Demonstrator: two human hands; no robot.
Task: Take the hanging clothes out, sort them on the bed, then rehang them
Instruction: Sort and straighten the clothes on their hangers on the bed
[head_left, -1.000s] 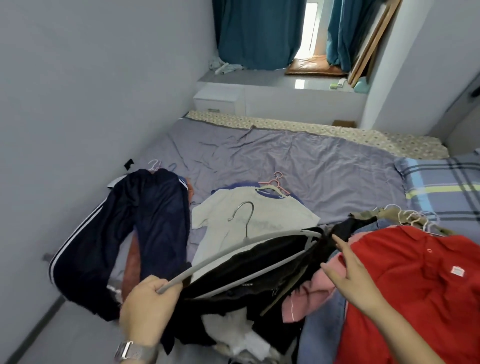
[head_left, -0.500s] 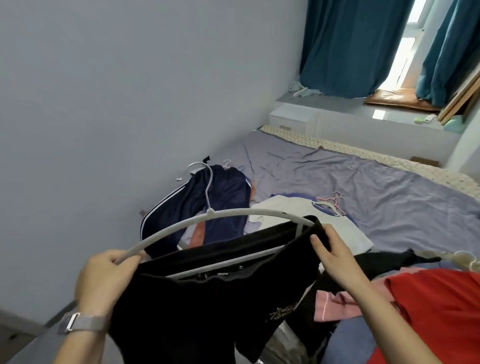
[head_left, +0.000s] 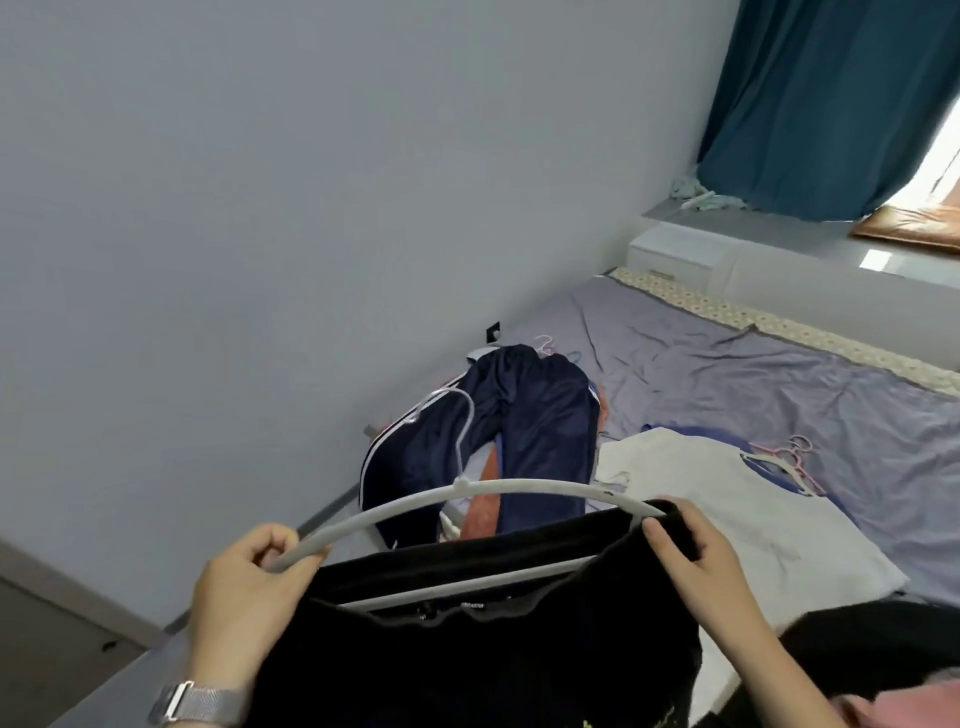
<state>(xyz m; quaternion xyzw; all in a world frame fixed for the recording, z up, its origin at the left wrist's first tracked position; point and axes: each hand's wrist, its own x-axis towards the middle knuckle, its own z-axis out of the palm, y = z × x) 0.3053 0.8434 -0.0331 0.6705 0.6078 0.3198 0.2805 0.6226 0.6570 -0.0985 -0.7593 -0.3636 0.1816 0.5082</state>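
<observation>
Spanning the far side beyond both hands: bed (head_left: 779, 395), covered in a wrinkled lilac sheet, patterned edge along its far border.

Black garment (head_left: 478, 639): draped over the lower bar of the hanger, hanging down between the two hands and filling the near foreground.

Navy track trousers (head_left: 524, 431): white side stripes, laid on the bed beyond the left hand, close to the wall; an orange cloth shows beneath them.

White T-shirt (head_left: 727, 509): flat on the bed beyond the right hand, a pale hanger at its neck and a pink hanger (head_left: 795, 452) just beside that.

Grey hanger (head_left: 467, 493): curved top bar arching from one hand to the other, metal hook rising in front of the trousers.

Left hand (head_left: 249, 587): fingers curled round the left end of the hanger; a metal-mesh watch (head_left: 192, 701) on the wrist.

Right hand (head_left: 696, 566): thumb and fingers pinching the black fabric at the hanger's right end.

Teal curtain (head_left: 821, 104): far right, above a grey sill.
</observation>
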